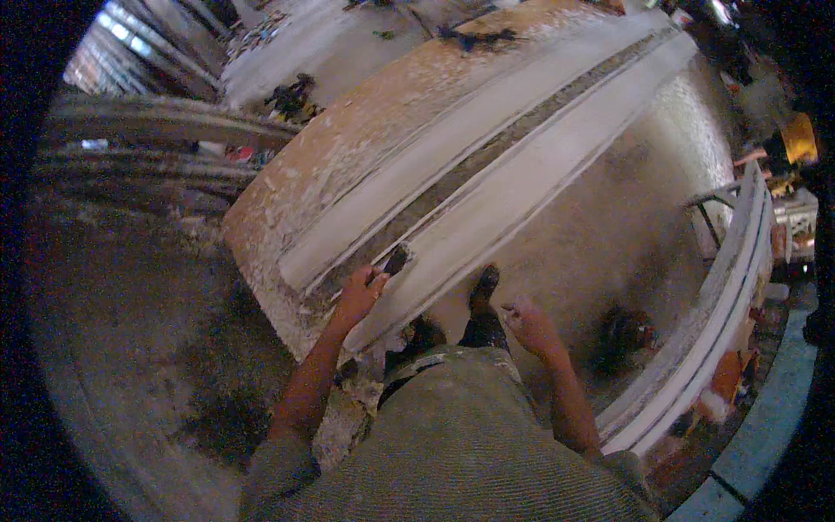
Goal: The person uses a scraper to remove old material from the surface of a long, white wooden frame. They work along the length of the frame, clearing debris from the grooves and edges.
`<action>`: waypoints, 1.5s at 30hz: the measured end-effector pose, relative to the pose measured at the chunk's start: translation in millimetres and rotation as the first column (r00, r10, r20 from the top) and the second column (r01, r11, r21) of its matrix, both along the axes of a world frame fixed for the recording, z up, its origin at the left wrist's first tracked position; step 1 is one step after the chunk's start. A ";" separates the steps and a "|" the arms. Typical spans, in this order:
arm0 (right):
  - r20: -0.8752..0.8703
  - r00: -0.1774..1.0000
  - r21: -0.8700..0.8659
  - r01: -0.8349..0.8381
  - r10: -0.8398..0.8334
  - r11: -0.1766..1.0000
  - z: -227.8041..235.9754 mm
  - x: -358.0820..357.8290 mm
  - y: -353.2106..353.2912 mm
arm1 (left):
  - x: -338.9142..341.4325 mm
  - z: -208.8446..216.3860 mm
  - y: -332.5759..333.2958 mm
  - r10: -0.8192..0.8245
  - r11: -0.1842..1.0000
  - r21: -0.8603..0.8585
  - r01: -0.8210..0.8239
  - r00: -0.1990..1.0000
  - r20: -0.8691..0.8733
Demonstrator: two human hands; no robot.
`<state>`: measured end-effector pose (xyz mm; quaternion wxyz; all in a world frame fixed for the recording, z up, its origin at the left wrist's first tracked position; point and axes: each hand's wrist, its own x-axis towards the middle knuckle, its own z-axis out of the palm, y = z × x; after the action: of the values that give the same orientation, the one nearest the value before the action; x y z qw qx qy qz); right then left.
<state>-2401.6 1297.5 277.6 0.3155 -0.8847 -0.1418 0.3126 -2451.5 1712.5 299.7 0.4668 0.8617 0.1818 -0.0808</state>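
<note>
Two long white moulding-like lengths lie side by side on a board. My left hand (358, 296) is closed around a small dark hand tool (397, 259), too blurred to name more exactly. That tool is at the near end of the right-hand white length (487, 222), which it seems to touch. A dusty grey groove separates it from the left-hand white length (391, 204). My right hand (529, 324) hangs in the air off the board's right side, fingers curled in. Whether anything is inside those fingers is hidden.
White flakes and dust cover the wooden board (300, 161). More long white mouldings (722, 322) rest along the right on a metal stand (715, 209). A dark object (624, 335) lies on the dusty floor by my right arm. Stacked beams (156, 143) stand at the left.
</note>
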 end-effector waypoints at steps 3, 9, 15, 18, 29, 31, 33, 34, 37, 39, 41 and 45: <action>-0.034 0.997 0.030 0.075 -0.074 0.997 -12.3 1.4 -25.4 | 37.4 -9.1 -18.5 0.027 0.998 -0.049 -0.032 0.995 -0.100; -0.029 0.997 -0.023 -0.066 0.065 0.998 -32.4 40.4 -67.8 | 148.5 -46.1 -86.0 -0.002 0.992 0.124 -0.013 0.993 0.118; -0.359 0.829 -0.243 0.362 -0.429 0.900 -27.2 105.4 -108.2 | 124.1 -33.2 -82.4 0.035 0.999 0.029 -0.033 0.995 -0.092; 0.259 0.957 0.032 0.129 -0.133 0.991 -22.8 126.8 -137.9 | 164.9 -43.4 -110.4 0.031 0.996 0.074 -0.039 0.993 0.113; 0.177 0.959 0.006 0.226 -0.223 0.974 -24.0 126.5 -143.1 | 98.9 -16.7 -47.5 -0.074 0.984 0.167 0.054 0.990 0.119; 0.096 0.979 -0.112 0.192 -0.182 0.975 -31.5 110.9 -136.4 | 46.2 3.7 -9.5 -0.070 0.969 0.241 0.050 0.995 0.076; -0.046 0.995 -0.323 0.069 -0.088 0.944 -36.7 97.0 -129.6 | 4.6 14.4 14.1 -0.042 0.970 0.239 0.050 0.998 -0.037; -0.064 0.995 -0.253 0.063 -0.082 0.965 -38.0 92.3 -126.0 | -11.1 15.0 22.7 -0.038 0.969 0.240 0.054 0.997 -0.070; -0.087 0.994 -0.111 0.052 -0.062 0.992 -33.5 83.9 -112.0 | -26.4 -2.8 22.7 -0.021 0.973 0.226 0.050 0.992 -0.127; -0.059 0.997 -0.113 0.051 -0.058 0.992 -27.6 86.1 -100.0 | 0.5 -34.6 4.0 -0.014 0.981 0.190 0.048 0.985 -0.174; -0.032 0.999 -0.118 0.038 -0.042 0.992 -21.4 92.7 -88.0 | 51.1 -78.0 -45.4 -0.063 0.956 0.289 0.054 0.998 0.020; 0.041 0.999 0.035 -0.001 0.000 0.999 -10.4 115.8 -70.8 | 178.4 -125.4 -128.1 -0.054 0.983 0.180 0.032 0.992 0.116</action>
<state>-2285.8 1226.8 267.2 0.3280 -0.8851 -0.1539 0.2920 -2273.1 1584.4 174.3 0.3962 0.9070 0.1410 -0.0221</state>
